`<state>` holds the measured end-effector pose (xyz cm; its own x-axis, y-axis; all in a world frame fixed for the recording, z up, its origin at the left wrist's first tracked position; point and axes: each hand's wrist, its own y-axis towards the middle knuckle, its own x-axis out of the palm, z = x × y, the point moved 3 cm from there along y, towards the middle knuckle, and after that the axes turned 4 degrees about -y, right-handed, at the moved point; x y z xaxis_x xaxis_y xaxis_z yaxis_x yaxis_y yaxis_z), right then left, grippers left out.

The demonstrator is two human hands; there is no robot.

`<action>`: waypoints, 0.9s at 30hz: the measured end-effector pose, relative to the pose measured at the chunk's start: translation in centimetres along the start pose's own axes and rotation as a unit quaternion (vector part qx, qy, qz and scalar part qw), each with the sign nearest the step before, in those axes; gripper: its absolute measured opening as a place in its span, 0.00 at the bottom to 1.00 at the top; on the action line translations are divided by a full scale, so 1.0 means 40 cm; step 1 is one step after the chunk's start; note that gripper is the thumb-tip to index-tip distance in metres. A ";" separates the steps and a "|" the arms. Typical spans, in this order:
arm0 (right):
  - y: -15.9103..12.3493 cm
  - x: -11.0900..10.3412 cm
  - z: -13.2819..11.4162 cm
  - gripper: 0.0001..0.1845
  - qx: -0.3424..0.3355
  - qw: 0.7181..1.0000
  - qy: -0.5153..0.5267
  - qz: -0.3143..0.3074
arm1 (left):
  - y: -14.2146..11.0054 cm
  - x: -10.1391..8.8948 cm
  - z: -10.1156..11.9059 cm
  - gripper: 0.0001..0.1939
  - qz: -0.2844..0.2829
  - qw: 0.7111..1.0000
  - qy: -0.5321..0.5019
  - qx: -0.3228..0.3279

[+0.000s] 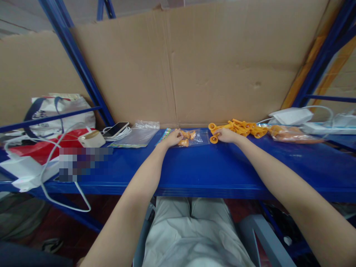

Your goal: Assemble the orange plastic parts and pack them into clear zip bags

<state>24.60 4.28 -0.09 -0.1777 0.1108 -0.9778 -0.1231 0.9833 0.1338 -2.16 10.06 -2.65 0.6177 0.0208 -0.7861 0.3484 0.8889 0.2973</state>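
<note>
On the blue shelf (211, 167), my left hand (174, 138) rests on a small clear plastic bag (198, 136) that holds a few orange plastic pieces (187, 138); its fingers are curled on the bag's left end. My right hand (226, 135) lies just right of the bag, fingers closed on an orange funnel-shaped piece (214, 139) at the edge of a loose pile of orange pieces (243, 128). Both forearms reach forward over my lap.
A stack of empty clear bags (139, 134), a phone (116, 129) on white cables and a small white box (91, 139) lie to the left, with tote bags (55, 111) beyond. Right: a filled clear bag (292, 134), a white pouch (292, 115). Cardboard (194, 66) backs the shelf.
</note>
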 end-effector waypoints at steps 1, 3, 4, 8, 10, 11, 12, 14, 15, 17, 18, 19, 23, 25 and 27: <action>0.000 0.000 0.002 0.25 -0.016 0.999 -0.034 0.007 | -0.001 -0.001 0.002 0.04 -0.002 1.000 0.001 0.000; -0.002 -0.001 0.004 0.24 -0.028 0.995 -0.094 0.024 | -0.003 -0.003 0.005 0.05 -0.004 1.000 0.004 -0.001; -0.005 -0.001 0.004 0.23 -0.028 0.992 -0.117 0.032 | -0.004 -0.004 0.007 0.05 -0.005 1.000 0.004 -0.002; -0.013 -0.002 -0.008 0.17 -0.037 0.986 -0.154 0.049 | -0.004 -0.007 0.009 0.05 -0.009 1.000 -0.006 -0.009; -0.014 -0.005 -0.010 0.16 -0.023 0.986 -0.155 0.065 | -0.004 -0.008 0.008 0.05 -0.011 1.000 -0.015 -0.008; -0.014 -0.007 -0.010 0.16 -0.013 0.986 -0.152 0.074 | -0.004 -0.007 0.008 0.04 -0.011 1.000 -0.020 -0.008; -0.014 -0.010 -0.009 0.17 -0.005 0.986 -0.146 0.084 | -0.003 -0.007 0.007 0.04 -0.010 1.000 -0.026 -0.008; -0.015 -0.017 -0.008 0.18 -0.003 0.987 -0.132 0.097 | -0.003 -0.007 0.005 0.04 -0.005 0.999 -0.037 -0.007; -0.016 -0.020 -0.010 0.17 -0.011 0.987 -0.127 0.099 | -0.004 -0.007 0.005 0.04 -0.002 0.999 -0.042 -0.007; -0.019 -0.025 -0.021 0.16 -0.039 0.986 -0.127 0.100 | -0.005 -0.007 0.005 0.04 0.002 0.999 -0.043 -0.003; -0.022 -0.026 -0.028 0.15 -0.053 0.985 -0.130 0.098 | -0.006 -0.007 0.006 0.04 0.003 0.999 -0.040 0.001; -0.024 -0.027 -0.037 0.15 -0.066 0.984 -0.133 0.095 | -0.006 -0.008 0.007 0.04 0.006 0.999 -0.034 0.005; -0.031 -0.019 -0.072 0.16 -0.085 0.987 -0.118 0.072 | 0.000 -0.014 -0.001 0.08 0.059 0.998 -0.006 -0.018; -0.032 -0.012 -0.084 0.16 -0.090 0.989 -0.100 0.067 | 0.006 -0.015 -0.012 0.11 0.085 0.995 -0.009 -0.048; -0.032 -0.005 -0.093 0.16 -0.094 0.990 -0.079 0.065 | 0.013 -0.012 -0.023 0.13 0.081 0.994 -0.032 -0.062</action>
<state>21.16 2.45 0.54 -0.0520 0.2710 -0.9612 -0.2918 0.9163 0.2742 -2.93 10.95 -2.61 0.7036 0.1436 -0.6959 0.1530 0.9258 0.3457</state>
